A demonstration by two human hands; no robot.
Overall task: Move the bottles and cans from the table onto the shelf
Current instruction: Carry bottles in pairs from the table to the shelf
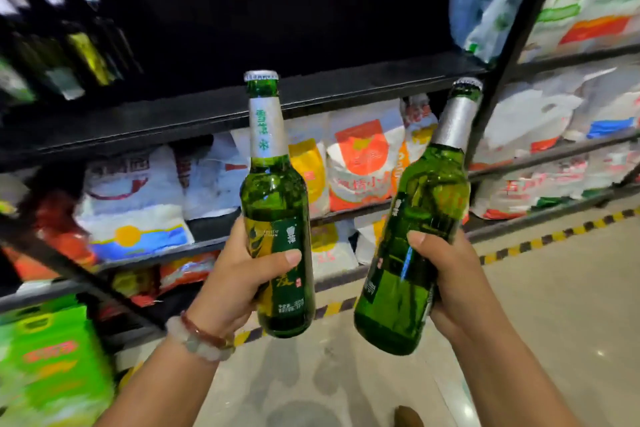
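Bottles are in transit, one per hand, and neither has reached the shelf yet, so this looks like the carrying leg of the job. No bench shows in this view, so how many bottles or cans wait there cannot be told.

Taking the dark shelf board (194,121) as the landmark: the left hand (239,281) is below and in front of it, fingers and thumb wrapped tight round the lower body of a green beer bottle (277,215), thumb lying across the label. That bottle stands nearly upright, its cap level with the board's front edge but apart from it. A bead bracelet (199,340) sits on the left wrist.

The right hand (450,284) is below the board's right end, curled firmly round a second green bottle (412,236) from the side, thumb on the glass near the label. This bottle tilts, neck leaning right toward the black upright post (512,31) at that end of the board. The two bottles are near each other and not touching.

Above the board's left end, dark bottles (69,45) already stand; the space above its middle is unlit and seems free, a likely place to set these two. Below the board, rows of bagged goods (360,163) fill the lower tiers, and a green carton (48,357) sits low on the left.
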